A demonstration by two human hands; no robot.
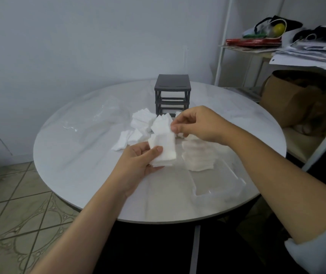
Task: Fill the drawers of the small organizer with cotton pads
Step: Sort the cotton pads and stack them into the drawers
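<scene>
Your left hand (138, 162) grips a stack of cotton pads (165, 149) over the middle of the bench (75, 155), and your right hand (198, 123) pinches its upper edge. The dark organizer (172, 89) stands at 12 o'clock, loose pads (141, 123) lie at 10 o'clock, another pile (198, 158) sits at 3 o'clock, and what looks like a clear drawer (217, 181) lies at 5 o'clock.

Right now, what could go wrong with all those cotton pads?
The bundle of pads in the left hand looks loose, so some may slip while the right hand pulls one. The tall pile sits under the right wrist and could topple. The clear drawer lies near the table edge.
</scene>
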